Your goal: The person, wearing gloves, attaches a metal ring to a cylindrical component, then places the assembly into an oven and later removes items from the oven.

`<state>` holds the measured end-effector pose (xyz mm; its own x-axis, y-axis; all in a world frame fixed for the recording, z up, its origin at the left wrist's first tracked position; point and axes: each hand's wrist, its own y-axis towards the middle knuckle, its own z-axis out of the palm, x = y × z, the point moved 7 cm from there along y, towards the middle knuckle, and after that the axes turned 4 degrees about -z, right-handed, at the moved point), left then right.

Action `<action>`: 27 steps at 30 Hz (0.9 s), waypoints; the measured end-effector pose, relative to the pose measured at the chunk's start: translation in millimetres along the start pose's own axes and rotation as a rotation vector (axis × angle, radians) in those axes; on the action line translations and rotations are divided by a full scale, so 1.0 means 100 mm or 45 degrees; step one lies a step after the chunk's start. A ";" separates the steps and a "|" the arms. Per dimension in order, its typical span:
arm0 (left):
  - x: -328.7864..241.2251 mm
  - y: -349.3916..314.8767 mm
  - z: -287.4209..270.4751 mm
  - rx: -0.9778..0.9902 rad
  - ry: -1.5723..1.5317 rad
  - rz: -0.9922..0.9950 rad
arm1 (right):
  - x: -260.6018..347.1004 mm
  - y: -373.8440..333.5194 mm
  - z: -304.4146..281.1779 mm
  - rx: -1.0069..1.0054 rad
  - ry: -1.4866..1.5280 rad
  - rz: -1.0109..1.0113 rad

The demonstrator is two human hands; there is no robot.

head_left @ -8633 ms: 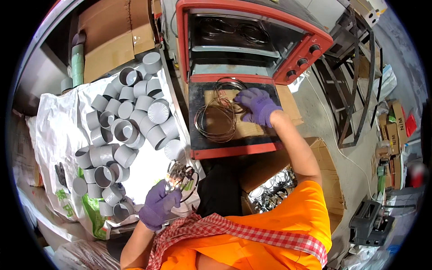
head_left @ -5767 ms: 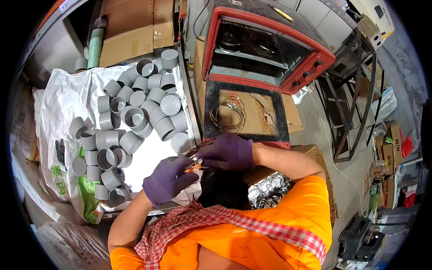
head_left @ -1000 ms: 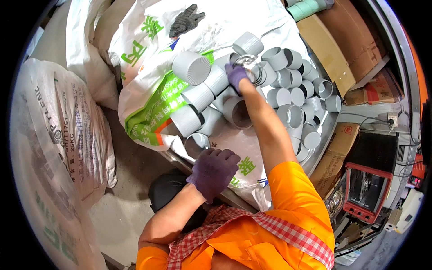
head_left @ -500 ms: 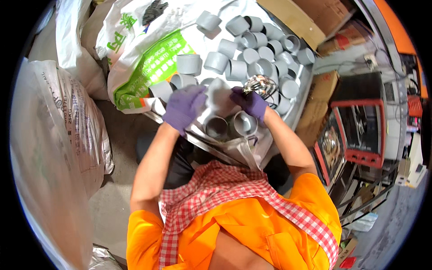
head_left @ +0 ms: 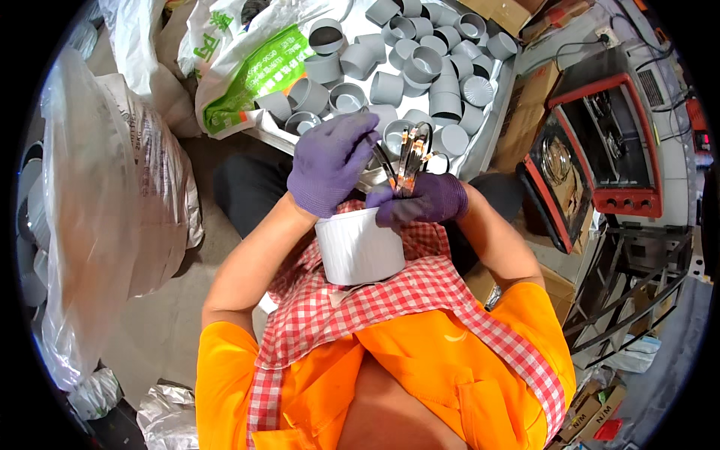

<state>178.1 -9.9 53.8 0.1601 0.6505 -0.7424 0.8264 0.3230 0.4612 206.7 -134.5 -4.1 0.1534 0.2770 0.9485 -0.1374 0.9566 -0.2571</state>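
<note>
A pale grey pipe fitting (head_left: 361, 251), cup-shaped with a ribbed side, rests against my checked apron at the lap. My right hand (head_left: 426, 201), in a purple glove, is closed around a bunch of thin dark rings (head_left: 409, 154) with orange glints, and its fingers overlap the fitting's rim. Above the rim's left side, my left hand (head_left: 331, 161), also gloved, has its fingers pinched at a dark loop beside the bunch. The fitting's inside is hidden by my hands. Beyond them, several more grey fittings (head_left: 387, 88) lie loose on a white sheet.
A white and green printed sack (head_left: 259, 82) spreads at the far left, with plastic-wrapped bags (head_left: 139, 180) nearer on the left. On the right stands a red toaster oven (head_left: 622, 199), its door hanging down. Cardboard boxes (head_left: 525, 112) flank the metal tray edge.
Both hands have come back from the tray toward my lap, and a grey fitting now sits there. The bunch of rings stayed in my right hand. My left hand moved to the bunch.
</note>
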 end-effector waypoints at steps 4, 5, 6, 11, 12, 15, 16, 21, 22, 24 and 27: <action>0.14 -0.21 -0.20 -0.132 0.063 0.019 | -0.04 0.00 -0.04 -0.157 -0.012 -0.299; 0.17 -0.29 -0.23 -0.031 -0.104 -0.086 | -0.09 -0.04 0.00 -0.261 -0.014 -0.351; 0.18 -0.44 -0.23 0.078 -0.273 -0.200 | -0.16 -0.09 0.04 -0.368 -0.014 -0.400; -0.11 -1.00 0.00 0.881 -0.413 -0.049 | -0.28 -0.25 0.24 -0.420 -0.518 -0.507; -0.09 -1.04 0.00 0.817 -0.306 -0.017 | -0.17 -0.30 0.31 -0.411 -0.770 -0.713; 0.05 -1.18 0.04 0.576 -0.149 -0.008 | -0.18 -0.32 0.24 -0.508 -0.802 -0.483; 0.12 -1.22 0.07 0.571 -0.183 -0.111 | -0.21 -0.33 0.21 -0.547 -0.846 -0.424; 0.39 -1.23 0.20 0.427 -0.395 -0.448 | -0.17 -0.35 0.16 -0.546 -0.936 -0.558; 0.44 -1.25 0.24 0.438 -0.487 -0.548 | -0.17 -0.37 0.14 -0.550 -0.874 -0.554; 0.50 -1.42 0.51 0.585 -1.417 -1.198 | -0.19 -0.37 0.15 -0.548 -0.735 -0.554; 0.41 -1.54 0.63 0.622 -1.904 -1.546 | -0.21 -0.43 0.14 -0.735 -0.930 -0.594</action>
<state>91.7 -76.1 -78.3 -0.4699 -0.8004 -0.3722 0.8408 -0.2774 -0.4648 195.5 -182.3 -10.0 -0.5852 -0.0698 0.8078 0.3018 0.9059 0.2970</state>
